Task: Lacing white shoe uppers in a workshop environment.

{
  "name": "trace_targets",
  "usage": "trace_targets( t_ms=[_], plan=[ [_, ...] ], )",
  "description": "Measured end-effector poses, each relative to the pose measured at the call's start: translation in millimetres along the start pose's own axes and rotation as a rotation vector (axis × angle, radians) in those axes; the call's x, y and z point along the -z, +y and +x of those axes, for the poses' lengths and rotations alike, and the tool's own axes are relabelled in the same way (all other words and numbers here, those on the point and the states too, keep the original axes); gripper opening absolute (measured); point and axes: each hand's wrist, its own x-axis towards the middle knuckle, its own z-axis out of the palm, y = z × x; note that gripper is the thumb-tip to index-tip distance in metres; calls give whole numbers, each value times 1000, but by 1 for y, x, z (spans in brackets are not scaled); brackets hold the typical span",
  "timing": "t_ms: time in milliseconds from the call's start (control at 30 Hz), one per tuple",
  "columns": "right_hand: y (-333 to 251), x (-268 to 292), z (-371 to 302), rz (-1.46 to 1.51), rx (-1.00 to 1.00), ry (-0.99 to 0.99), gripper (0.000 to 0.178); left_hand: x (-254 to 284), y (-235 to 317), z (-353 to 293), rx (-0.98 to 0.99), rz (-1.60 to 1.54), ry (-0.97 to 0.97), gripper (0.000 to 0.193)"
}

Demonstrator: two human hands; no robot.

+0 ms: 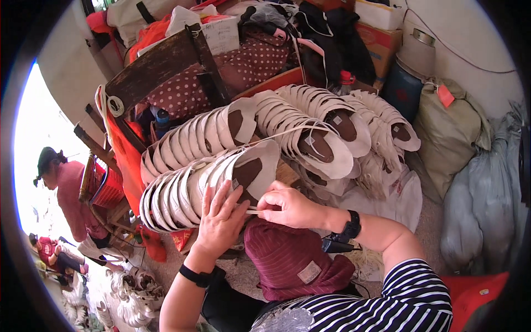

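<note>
My right hand pinches a narrow white strip between thumb and curled fingers, at the near right end of the front stack of shoe uppers. My left hand is unclenched: its fingers extend and rest against that stack, their tips just below its brown inner piece; whether they also pin the strip, I cannot tell. The front stack consists of nested cream pieces, lying on its side ahead of my hands. A black band encircles each wrist; the right one carries a dark case. Immediately below my hands lies a maroon striped cloth with a pale label. Directly behind the front stack lies a second stack; to its right lies a third stack, with a thin pale cord across its open end. Beyond these stand a dark wooden chair and a polka-dot cloth. A khaki sack stands at far right. At far left, a person in a pink top bends beside a red basket.
</note>
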Motion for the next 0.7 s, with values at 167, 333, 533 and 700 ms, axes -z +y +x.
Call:
trace_targets(
  t_ms=[167,333,533,700],
  plan=[
    [-4,-7,3,362,-67,-207,15,4,0,-2,23,-45,-26,16],
    [0,0,5,423,-240,-297,17,0,-4,-2,37,-56,-26,13],
    [1,49,16,484,-433,-612,22,0,-7,-6,26,-4,-71,14],
    [69,88,88,-101,-184,221,17,1,-5,-10,15,-52,-57,16]
  ],
)
